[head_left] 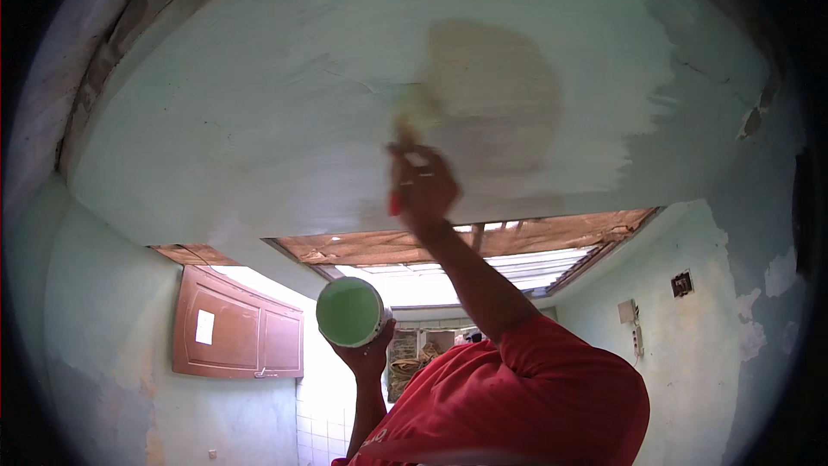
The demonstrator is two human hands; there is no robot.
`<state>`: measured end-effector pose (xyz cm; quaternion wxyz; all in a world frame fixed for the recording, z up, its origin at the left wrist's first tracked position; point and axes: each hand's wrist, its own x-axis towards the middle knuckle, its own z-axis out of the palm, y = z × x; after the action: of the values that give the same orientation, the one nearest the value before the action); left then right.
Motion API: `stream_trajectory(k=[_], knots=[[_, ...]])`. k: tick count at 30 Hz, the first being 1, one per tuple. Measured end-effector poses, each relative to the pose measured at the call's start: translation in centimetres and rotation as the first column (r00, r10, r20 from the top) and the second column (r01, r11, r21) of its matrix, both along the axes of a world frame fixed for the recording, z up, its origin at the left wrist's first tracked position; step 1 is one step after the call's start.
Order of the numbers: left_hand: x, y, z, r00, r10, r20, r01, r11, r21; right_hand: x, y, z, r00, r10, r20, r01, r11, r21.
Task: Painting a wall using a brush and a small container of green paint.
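Observation:
My right hand (pixel 424 188), closed, is raised to a pale green painted surface (pixel 285 112). It grips a paintbrush (pixel 404 131) whose bristles point up against that surface and are smeared by motion. A bit of the red handle shows below the fingers. At the upper right of the brush lies a darker, brownish patch (pixel 492 86). Lower and to the left, my left hand (pixel 366 355) holds a small white paint bucket (pixel 382 311), tilted so its light green inside faces the view. Some fingers of that hand are hidden by the bucket.
A brown door (pixel 233 324) with a white paper stands at the left. Behind my arm, a framed opening shows brown sheeting (pixel 371 248) and bright roofing. Flaking paint (pixel 749 319), a switch box (pixel 681 284) and a socket (pixel 627 311) mark the right wall.

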<state>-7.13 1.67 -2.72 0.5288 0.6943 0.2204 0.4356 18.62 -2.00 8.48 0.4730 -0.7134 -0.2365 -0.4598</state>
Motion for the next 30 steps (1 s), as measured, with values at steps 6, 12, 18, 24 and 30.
stream_trajectory(k=[6, 12, 18, 24, 30], knots=[[0.5, 0.2, 0.8, 1.0, -0.015, 0.028, 0.012, 0.994, 0.113, -2.6, 3.0, 2.2, 0.901, 0.434, 0.018, -0.433, 0.901, -0.019], [-0.7, 0.5, 0.5, 0.999, -0.002, -0.038, 0.003, 0.999, 0.034, 5.3, -16.0, 0.7, 0.979, -0.122, 0.165, 0.095, 0.982, 0.164], [-1.6, 0.5, -0.5, 0.998, 0.052, -0.039, -0.052, 0.998, -0.02, 5.4, -17.7, 0.2, 0.882, -0.411, 0.232, 0.366, 0.906, 0.213], [-0.6, 0.1, -0.4, 0.999, 0.04, 0.029, -0.039, 0.998, -0.046, -0.6, -0.9, -3.8, 0.991, 0.005, -0.135, -0.011, 0.999, -0.044], [0.0, 0.1, 1.0, 0.999, -0.01, 0.039, 0.013, 0.997, -0.074, -2.9, 2.0, -1.6, 0.915, 0.403, -0.01, -0.403, 0.914, -0.055]])
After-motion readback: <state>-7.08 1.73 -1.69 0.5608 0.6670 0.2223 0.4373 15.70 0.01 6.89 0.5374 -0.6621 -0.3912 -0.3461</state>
